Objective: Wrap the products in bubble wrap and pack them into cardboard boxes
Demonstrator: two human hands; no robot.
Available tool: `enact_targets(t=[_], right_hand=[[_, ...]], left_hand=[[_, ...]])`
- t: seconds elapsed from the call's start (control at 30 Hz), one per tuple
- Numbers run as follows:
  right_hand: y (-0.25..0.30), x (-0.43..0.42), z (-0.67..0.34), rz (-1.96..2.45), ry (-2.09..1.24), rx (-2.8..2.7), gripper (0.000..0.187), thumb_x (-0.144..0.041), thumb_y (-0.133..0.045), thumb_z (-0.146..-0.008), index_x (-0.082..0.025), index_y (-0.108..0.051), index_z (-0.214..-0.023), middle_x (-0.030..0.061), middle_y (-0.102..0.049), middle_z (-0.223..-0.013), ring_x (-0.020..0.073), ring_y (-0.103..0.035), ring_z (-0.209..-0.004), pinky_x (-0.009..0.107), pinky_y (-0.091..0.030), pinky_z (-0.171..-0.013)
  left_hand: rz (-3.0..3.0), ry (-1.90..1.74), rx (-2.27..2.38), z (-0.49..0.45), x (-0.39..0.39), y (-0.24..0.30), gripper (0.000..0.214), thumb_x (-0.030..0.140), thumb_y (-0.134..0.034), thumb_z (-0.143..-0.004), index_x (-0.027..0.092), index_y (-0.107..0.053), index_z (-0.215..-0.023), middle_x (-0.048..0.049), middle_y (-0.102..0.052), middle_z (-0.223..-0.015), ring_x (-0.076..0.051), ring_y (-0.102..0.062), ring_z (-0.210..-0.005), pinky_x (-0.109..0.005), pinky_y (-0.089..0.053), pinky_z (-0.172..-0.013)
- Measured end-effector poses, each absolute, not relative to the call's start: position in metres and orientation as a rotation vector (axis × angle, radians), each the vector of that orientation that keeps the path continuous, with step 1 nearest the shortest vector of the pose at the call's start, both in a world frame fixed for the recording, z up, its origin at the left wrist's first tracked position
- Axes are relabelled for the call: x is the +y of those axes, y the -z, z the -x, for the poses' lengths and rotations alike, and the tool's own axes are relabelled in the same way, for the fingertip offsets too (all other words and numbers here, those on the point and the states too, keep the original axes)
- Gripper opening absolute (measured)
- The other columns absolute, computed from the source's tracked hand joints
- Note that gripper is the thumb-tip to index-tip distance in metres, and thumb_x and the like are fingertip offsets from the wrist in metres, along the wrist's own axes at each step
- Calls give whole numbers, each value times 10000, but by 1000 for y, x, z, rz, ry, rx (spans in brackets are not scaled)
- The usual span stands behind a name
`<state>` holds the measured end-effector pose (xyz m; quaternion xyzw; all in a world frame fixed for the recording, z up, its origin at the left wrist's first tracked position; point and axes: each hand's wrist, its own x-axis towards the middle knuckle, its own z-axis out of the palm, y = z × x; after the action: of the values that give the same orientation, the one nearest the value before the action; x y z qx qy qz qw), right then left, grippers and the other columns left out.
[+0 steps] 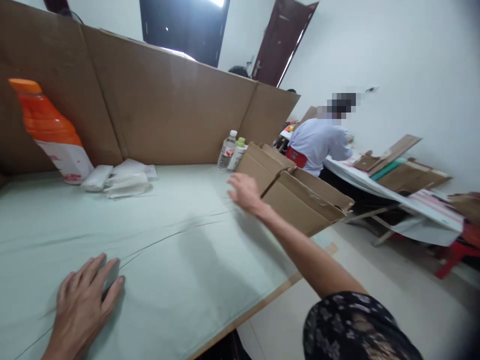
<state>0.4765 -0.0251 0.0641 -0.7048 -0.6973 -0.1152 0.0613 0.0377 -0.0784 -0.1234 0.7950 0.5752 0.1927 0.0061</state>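
My left hand (84, 302) lies palm down on the pale green tablecloth (161, 280), fingers stretched out, with nothing visible in it. Across the table, my right hand (245, 192) is held out at the near left side of the cardboard boxes (296, 192), its fingers apart and slightly blurred. I cannot tell whether it touches the box side. Just beyond that hand stand a clear water bottle (226, 152) with a white cap and a small white bottle (237, 155) with a green cap.
A large orange bottle (56, 135) leans against the cardboard partition (176, 100) at the back left. Beside it lie white plastic-wrapped packets (127, 179). The table's taped edge (255, 312) runs along the near right. A person (318, 140) works at another table (416, 215) beyond the boxes.
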Motion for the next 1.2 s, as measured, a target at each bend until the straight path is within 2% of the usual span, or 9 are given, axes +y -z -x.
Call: enact_targets(t=[0.1, 0.17, 0.27, 0.37, 0.5, 0.63, 0.9, 1.07, 1.2], right_hand=[[-105, -45, -551, 2304, 604, -1767, 327, -220, -687, -891, -117, -654, -1199, 248, -599, -1392, 400, -493, -1340, 613, -372, -1077], [-121, -64, -596, 2364, 645, -1625, 238, -391, -673, -915, -167, -680, -995, 218, -704, -1056, 409, -618, -1137, 678, -408, -974], [-119, -87, -656, 2478, 492, -1549, 489, -598, -645, -882, -267, -528, -541, 39, -508, -493, 277, -615, -549, 570, -498, -676], [-102, -103, -691, 2516, 311, -1602, 512, -593, -740, -779, -285, -494, -452, 14, -451, -404, 158, -415, -337, 441, -425, -525], [-90, -119, -661, 2126, 472, -2079, 419, -392, -863, -662, -303, -513, -449, 21, -491, -392, 162, -380, -311, 346, -270, -402], [-106, -130, -545, 1783, 536, -2477, 315, -266, -817, -725, -271, -573, -526, 8, -575, -436, 167, -490, -348, 316, -231, -397], [-154, -142, -386, 1245, -20, -2319, 147, -301, -620, -974, -241, -747, -933, 25, -789, -880, 170, -726, -782, 279, -529, -721], [-116, -133, -450, 1532, 33, -1634, 166, -369, -637, -936, -248, -748, -964, 36, -787, -902, 207, -738, -818, 326, -581, -784], [-57, -152, -483, 1754, -370, -1764, 347, -491, -656, -859, -222, -760, -1053, 91, -795, -1009, 275, -742, -899, 401, -611, -825]], left_hand=[[-2547, -638, 1813, -43, -84, 116, 547, 477, -339, -983, 153, -686, -1255, -203, -616, -1407, -389, -554, -1312, -598, -394, -1111], [-2568, -684, 1828, -49, -87, 112, 539, 459, -326, -993, 146, -689, -1241, -210, -625, -1393, -384, -555, -1314, -596, -398, -1105], [-2580, -731, 1837, -57, -91, 107, 488, 405, -346, -1002, 145, -686, -1236, -204, -634, -1385, -372, -552, -1322, -593, -395, -1113], [-2564, -809, 1833, -59, -92, 107, 437, 385, -392, -999, 147, -687, -1217, -192, -649, -1361, -363, -565, -1305, -572, -426, -1099], [-2523, -974, 1804, -56, -94, 107, 383, 368, -468, -975, 131, -688, -1180, -199, -648, -1335, -383, -540, -1328, -564, -473, -1069], [-2473, -1130, 1727, -53, -94, 105, 365, 350, -511, -949, 130, -681, -1187, -210, -632, -1350, -398, -544, -1326, -594, -491, -1055], [-2167, -1085, 1543, -52, -121, 89, 499, 465, -552, -937, 215, -600, -1366, -149, -576, -1472, -328, -574, -1346, -512, -553, -1049], [-2041, -1060, 1483, -50, -124, 72, 547, 467, -596, -904, 254, -570, -1408, -123, -586, -1481, -323, -571, -1364, -513, -517, -1103], [-1899, -1027, 1361, -71, -107, 62, 592, 443, -617, -879, 259, -547, -1437, -124, -572, -1496, -320, -575, -1358, -516, -490, -1128]])
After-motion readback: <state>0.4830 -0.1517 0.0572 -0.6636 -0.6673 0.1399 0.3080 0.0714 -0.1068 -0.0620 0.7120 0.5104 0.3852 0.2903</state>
